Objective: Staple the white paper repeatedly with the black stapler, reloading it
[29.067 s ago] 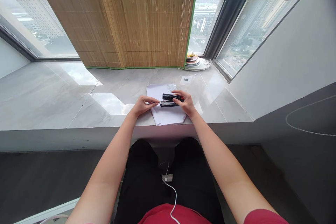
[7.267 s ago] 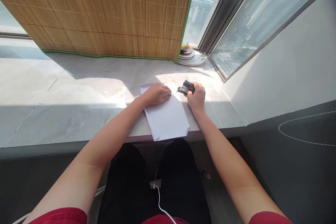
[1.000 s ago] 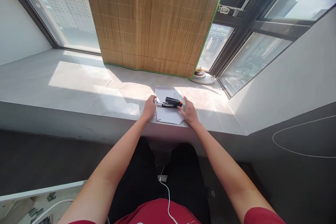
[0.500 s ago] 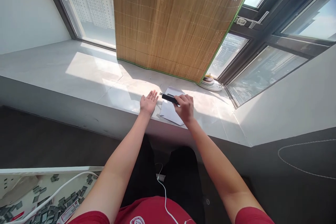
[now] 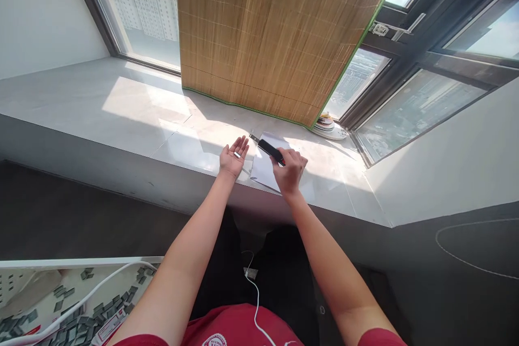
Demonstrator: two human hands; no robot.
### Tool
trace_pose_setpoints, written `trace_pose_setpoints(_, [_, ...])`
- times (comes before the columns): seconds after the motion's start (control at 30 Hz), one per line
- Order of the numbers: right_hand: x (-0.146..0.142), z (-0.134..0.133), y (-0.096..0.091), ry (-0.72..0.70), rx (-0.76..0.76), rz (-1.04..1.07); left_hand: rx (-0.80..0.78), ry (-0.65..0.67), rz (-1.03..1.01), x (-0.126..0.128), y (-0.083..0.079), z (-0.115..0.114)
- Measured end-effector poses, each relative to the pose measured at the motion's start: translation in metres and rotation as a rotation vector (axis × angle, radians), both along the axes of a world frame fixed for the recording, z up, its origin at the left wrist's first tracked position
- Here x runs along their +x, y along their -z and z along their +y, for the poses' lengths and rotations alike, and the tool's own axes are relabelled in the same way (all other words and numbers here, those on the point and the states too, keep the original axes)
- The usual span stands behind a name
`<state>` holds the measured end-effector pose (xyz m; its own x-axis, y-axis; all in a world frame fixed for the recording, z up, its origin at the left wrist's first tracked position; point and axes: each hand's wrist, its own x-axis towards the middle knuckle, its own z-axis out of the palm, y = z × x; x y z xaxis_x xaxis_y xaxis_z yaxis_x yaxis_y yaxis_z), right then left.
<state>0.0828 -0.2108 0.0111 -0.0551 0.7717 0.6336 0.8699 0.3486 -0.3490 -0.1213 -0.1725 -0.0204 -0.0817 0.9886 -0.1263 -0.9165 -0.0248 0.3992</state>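
My right hand [image 5: 288, 168] grips the near end of a black stapler [image 5: 270, 150], lifted and tilted over white paper sheets [image 5: 264, 168] on the grey stone window ledge [image 5: 133, 119]. The stapler's far end points up and left. My left hand [image 5: 233, 155] is palm up with fingers spread, just left of the paper, and seems to hold nothing. It sits a short way from the stapler's tip.
A bamboo blind [image 5: 267, 32] with a green edge hangs to the ledge behind the paper. Stacked plates [image 5: 327, 125] sit in the window corner to the right. A white tray of small grey pieces [image 5: 60, 303] with a white cable lies at lower left.
My right hand picked the stapler up off the paper and tilted it. My left hand let go of its tip, moved left and turned palm up. The camera swung left.
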Motion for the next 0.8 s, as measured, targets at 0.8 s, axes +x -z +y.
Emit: trace_pose_setpoints(0.8, [-0.115,0.019,0.017,-0.242,-0.337,-0.095,-0.003,0.043,0.157,0.0,0.001,0.001])
